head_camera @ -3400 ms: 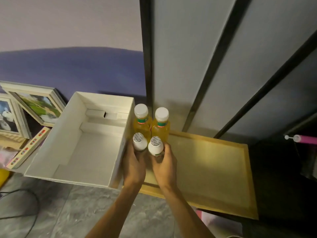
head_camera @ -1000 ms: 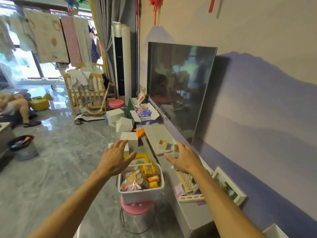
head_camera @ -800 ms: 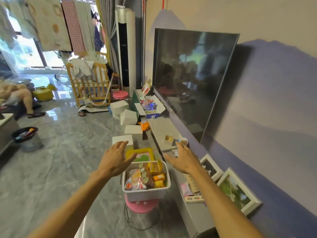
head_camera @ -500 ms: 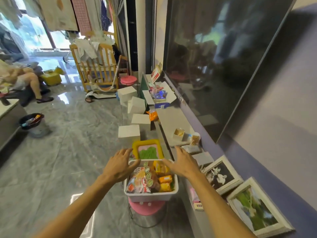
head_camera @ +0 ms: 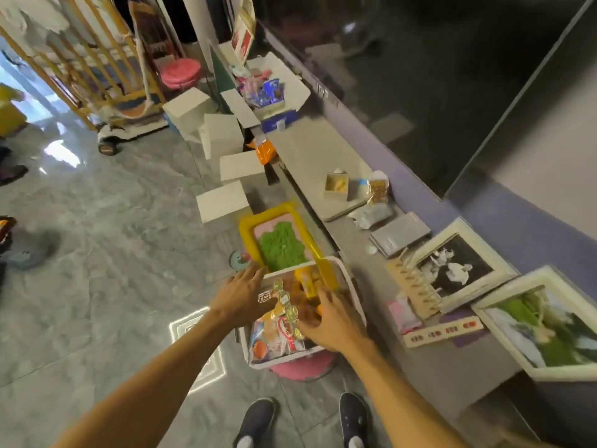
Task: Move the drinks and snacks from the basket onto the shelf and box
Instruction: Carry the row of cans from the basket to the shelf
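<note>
While both hands hover at the basket (head_camera: 290, 357), this job looks far from finished, folks: the tub between them is heaped to the rim with snacks, and neither the shelf nor the box is in view, so what has already gone across can't be judged. The left hand (head_camera: 240, 299) sits at the tub's left edge, fingers straight and spread, gripping nothing. The right hand (head_camera: 334, 321) is over the load from the near right, fingers stretched among the packs, thumb splayed. No closed grip shows, though blur hides whether the tips touch a pack. My read: the next pick is only being lined up.

Now the stuff itself. That basket is a smooth white plastic tub, rectangular with rounded corners, perched on a round pink stool (head_camera: 303, 368) just below the wrists. Beside the right thumb lies a big glossy snack bag (head_camera: 274, 341), crinkly film printed red, orange and white. Between the 2 hands runs a row of small round gold discs (head_camera: 286, 302), too blurred to name. Ahead of the right fingertips stand yellow packs (head_camera: 305, 282), boxy and stiff-looking. No bottle can be picked out in there. Beyond both sets of fingertips lies a yellow-rimmed tray (head_camera: 245, 229) filled with something green and grainy
</note>
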`<state>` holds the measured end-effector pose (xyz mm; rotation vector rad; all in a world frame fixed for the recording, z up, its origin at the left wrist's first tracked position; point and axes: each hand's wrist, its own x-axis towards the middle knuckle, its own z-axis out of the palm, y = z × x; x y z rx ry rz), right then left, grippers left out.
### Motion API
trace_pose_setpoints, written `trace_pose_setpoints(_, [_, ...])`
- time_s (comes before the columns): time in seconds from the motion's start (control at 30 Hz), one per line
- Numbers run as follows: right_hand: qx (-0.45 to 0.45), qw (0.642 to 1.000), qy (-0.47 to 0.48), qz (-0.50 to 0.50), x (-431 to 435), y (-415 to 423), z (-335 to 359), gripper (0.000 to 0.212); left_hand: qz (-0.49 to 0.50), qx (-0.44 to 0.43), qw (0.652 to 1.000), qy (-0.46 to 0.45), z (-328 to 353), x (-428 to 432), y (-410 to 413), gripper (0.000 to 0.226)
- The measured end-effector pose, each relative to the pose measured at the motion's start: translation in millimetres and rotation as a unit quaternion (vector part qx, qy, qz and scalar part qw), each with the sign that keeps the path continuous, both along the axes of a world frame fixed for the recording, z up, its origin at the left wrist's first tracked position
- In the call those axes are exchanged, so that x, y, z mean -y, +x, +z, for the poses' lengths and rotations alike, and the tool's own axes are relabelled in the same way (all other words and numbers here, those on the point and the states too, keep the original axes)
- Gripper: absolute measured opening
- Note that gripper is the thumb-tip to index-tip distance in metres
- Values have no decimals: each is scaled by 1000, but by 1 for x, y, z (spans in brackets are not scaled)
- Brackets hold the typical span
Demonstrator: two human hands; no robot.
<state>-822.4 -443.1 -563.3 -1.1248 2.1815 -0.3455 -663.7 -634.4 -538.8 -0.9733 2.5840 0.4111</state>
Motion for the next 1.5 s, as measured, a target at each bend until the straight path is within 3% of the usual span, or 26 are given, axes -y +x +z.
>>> trace_pose_setpoints(0.2, [0, 995, 47, -85, 23, 51, -130, 114, -144, 31, 989, 3, -130, 70, -26, 109])
trace_pose_setpoints(0.37, [-53, 993, 38, -99, 26, 70, -222, 109, -230, 43, 972, 14, -238, 99, -33, 119])
trace_pose_setpoints(0.57, [-69, 989, -27, -131, 20, 81, -258, 107, -304, -104, 947, -14, -290, 115, -36, 77])
trace_pose_setpoints(0.67, [-43, 988, -37, -142, 19, 76, -252, 105, -309, -110, 944, -16, -279, 121, -38, 78])
trace_pose_setpoints(0.73, [-36, 987, -54, -148, 18, 72, -239, 95, -298, -100, 949, 4, -262, 121, -37, 84])
trace_pose_setpoints(0.83, [-54, 983, -85, -153, 17, 65, -208, 78, -263, -89, 960, 45, -227, 121, -32, 74])
trace_pose_setpoints(1.03, [-26, 969, -155, -189, 7, 31, -73, 62, -208, -152, 963, 83, -89, 125, -34, 67])
trace_pose_setpoints(1.3, [-50, 933, -274, -229, -39, -28, 157, 53, -168, -285, 921, 206, 149, 92, -73, 54])
trace_pose_setpoints(1.5, [-74, 901, -345, -252, -94, -51, 296, 59, -211, -362, 881, 221, 297, 50, -97, 55])
